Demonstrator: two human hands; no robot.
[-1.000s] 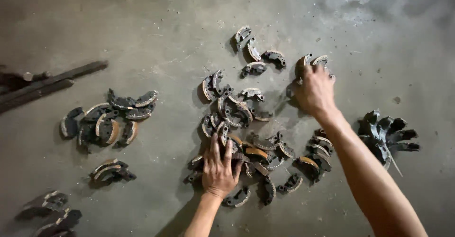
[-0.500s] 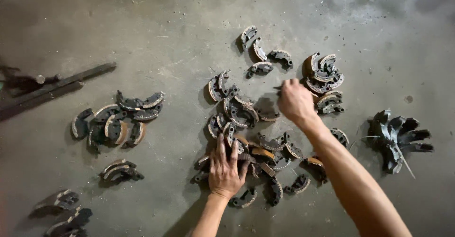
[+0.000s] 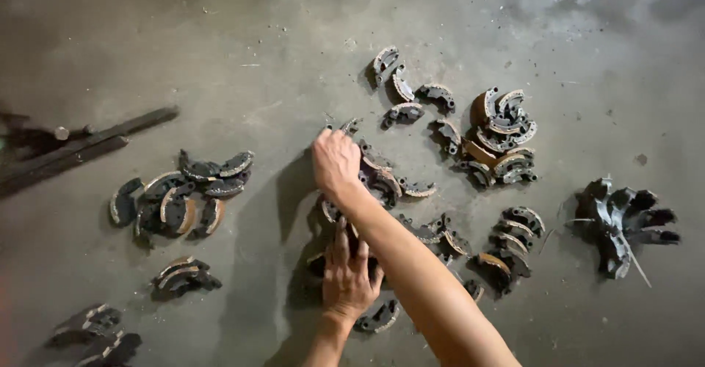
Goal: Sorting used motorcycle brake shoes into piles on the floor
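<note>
The central heap of brake shoes on the concrete floor is taken as the landmark. The left hand is laid flat on the near side of this heap, its fingers stretched and close together, pressing on the shoes; probably they are kept from sliding in this way. The right hand is reached across to the far-left edge of the heap and is curled over a shoe there; whether it is really gripped cannot be told. Left of the heap, well apart, a smaller sorted pile is seen. Right of it a stacked group lies, so sorting by kind seems intended.
</note>
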